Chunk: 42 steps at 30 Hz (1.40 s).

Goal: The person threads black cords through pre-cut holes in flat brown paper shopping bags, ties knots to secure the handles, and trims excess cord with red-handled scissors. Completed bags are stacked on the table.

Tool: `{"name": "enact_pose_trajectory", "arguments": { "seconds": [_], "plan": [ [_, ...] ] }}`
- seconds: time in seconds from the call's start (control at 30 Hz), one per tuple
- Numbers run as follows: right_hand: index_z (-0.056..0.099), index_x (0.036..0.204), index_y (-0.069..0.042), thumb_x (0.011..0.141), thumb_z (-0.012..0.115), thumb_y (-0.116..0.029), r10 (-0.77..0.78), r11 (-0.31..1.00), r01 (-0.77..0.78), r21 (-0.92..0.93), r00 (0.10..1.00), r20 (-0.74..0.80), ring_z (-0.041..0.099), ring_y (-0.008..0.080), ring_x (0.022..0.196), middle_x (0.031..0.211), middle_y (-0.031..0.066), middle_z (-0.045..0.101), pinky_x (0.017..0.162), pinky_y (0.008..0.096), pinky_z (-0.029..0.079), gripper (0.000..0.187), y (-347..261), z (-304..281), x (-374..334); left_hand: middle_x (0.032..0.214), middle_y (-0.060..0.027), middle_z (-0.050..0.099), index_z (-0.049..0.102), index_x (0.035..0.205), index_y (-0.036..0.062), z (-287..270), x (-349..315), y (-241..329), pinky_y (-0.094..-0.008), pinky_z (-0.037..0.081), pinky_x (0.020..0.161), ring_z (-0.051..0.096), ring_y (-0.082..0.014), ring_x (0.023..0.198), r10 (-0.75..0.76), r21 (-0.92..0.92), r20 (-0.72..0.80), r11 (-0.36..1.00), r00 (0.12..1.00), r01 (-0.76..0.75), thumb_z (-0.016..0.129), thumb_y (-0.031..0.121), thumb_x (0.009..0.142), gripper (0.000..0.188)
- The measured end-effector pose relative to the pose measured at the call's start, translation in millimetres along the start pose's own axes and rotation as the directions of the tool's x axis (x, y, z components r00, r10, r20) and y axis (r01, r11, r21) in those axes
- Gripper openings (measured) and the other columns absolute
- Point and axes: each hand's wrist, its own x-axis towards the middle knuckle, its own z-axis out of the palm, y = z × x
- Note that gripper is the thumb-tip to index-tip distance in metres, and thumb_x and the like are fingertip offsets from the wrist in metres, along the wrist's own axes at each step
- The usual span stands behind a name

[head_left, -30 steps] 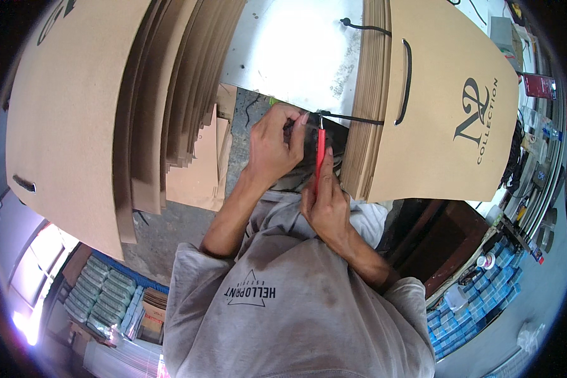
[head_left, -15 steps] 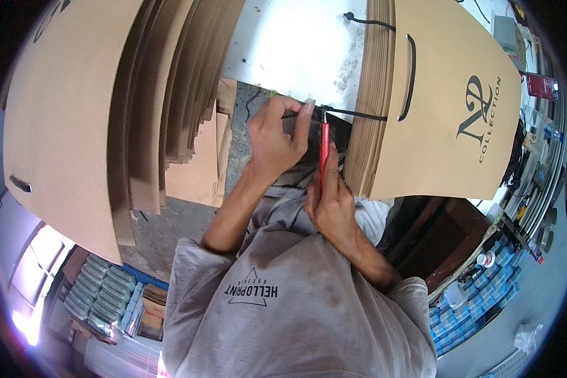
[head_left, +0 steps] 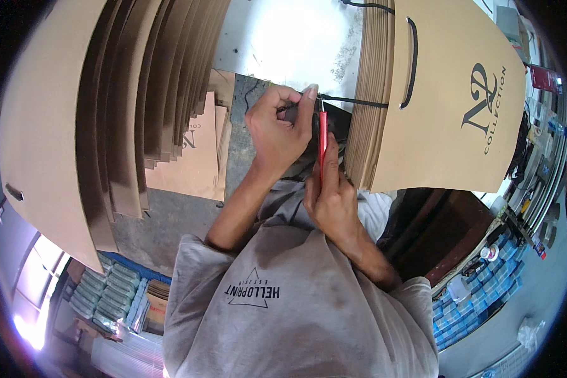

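Observation:
Thumb and fingers of my left hand [head_left: 276,132] pinch the end of a black cord [head_left: 358,101] that runs out from a stack of brown paper bags [head_left: 435,145] on the right. My right hand [head_left: 334,205] is wrapped around a slim red tool [head_left: 323,135] with a thin metal tip. That tip meets the cord right beside my left fingertips; whether it is a blade I cannot tell. A black cord handle [head_left: 412,63] loops through eyelets on the top bag. Farther up the stack, another cord [head_left: 368,6] sticks out from the side.
Large brown bags [head_left: 44,126] stand fanned on the left. Between the stacks is a white tabletop [head_left: 283,38]. Below at left, more printed brown bags [head_left: 189,170] lie over the grey floor [head_left: 164,223]. Blue-patterned packs [head_left: 485,302] sit at lower right, green-wrapped bundles [head_left: 107,293] at lower left.
Both hands, with the cord end and red tool, have shifted slightly upward in the view. The bags on the left appear farther left, showing more of the bags below.

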Motion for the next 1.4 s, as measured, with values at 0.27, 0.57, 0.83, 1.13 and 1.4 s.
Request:
{"name": "enact_pose_trajectory", "arguments": {
  "seconds": [0.27, 0.57, 0.83, 1.13, 1.4],
  "plan": [
    [0.022, 0.153, 0.015, 0.091, 0.059, 0.001, 0.001, 1.0, -0.001, 0.001, 1.0, -0.024, 0.071, 0.0462, 0.076, 0.089, 0.0361, 0.066, 0.064, 0.0496, 0.058, 0.074, -1.2, -2.8, 0.9, 0.055, -0.0011, 0.053, 0.063, 0.074, 0.0052, 2.9, -1.4, -1.5, -0.0258, 0.03, 0.043, 0.041, -0.0057, 0.046, -0.028, -0.011, -0.034, 1.0, 0.999, 0.028, 0.083, 0.013, 0.086, 0.025],
    [0.023, 0.152, 0.017, 0.088, 0.062, -0.001, -0.024, 1.0, 0.023, -0.019, 1.0, -0.02, 0.071, 0.043, 0.075, 0.086, 0.034, 0.067, 0.064, 0.0482, 0.058, 0.078, 8.1, 3.0, -7.5, 0.057, -0.0013, 0.055, 0.063, 0.074, 0.0054, 4.6, -2.4, -0.9, -0.0249, 0.032, 0.044, 0.042, -0.0054, 0.047, -0.016, -0.007, -0.055, 1.0, 0.998, 0.016, 0.083, 0.015, 0.086, 0.025],
    [0.028, 0.152, 0.014, 0.087, 0.062, 0.001, -0.172, 0.974, 0.147, -0.171, 0.975, -0.143, 0.068, 0.0386, 0.061, 0.077, 0.0286, 0.067, 0.056, 0.0468, 0.056, 0.075, 35.0, 25.1, -4.2, 0.057, -0.0007, 0.054, 0.063, 0.075, 0.0057, 10.2, -5.3, -2.1, -0.0248, 0.032, 0.044, 0.041, -0.0061, 0.048, 0.006, 0.008, -0.102, 1.0, 0.995, -0.006, 0.083, 0.015, 0.087, 0.025],
    [0.034, 0.15, 0.014, 0.087, 0.062, 0.002, -0.016, 0.981, 0.01, -0.194, 0.999, -0.028, 0.069, 0.0369, 0.06, 0.103, 0.0335, 0.068, 0.055, 0.0452, 0.057, 0.07, 68.1, 44.2, -11.8, 0.055, 0.0027, 0.043, 0.059, 0.076, 0.0056, 11.1, -7.5, -3.6, -0.024, 0.029, 0.044, 0.035, -0.0038, 0.049, -0.027, -0.026, -0.115, 0.999, 0.993, 0.024, 0.079, 0.013, 0.091, 0.026],
    [0.038, 0.148, 0.014, 0.09, 0.062, 0.0, -0.227, 0.973, 0.23, -0.005, 0.957, -0.179, 0.075, 0.0352, 0.076, 0.111, 0.0355, 0.068, 0.062, 0.0406, 0.061, 0.065, 43.2, 31.3, -29.1, 0.056, 0.0054, 0.044, 0.056, 0.078, 0.0051, -0.2, -2.0, -28.4, -0.0214, 0.027, 0.046, 0.035, -0.001, 0.052, -0.083, -0.242, 0.007, 0.967, 0.997, 0.082, 0.075, 0.01, 0.094, 0.025]
  ]
}}
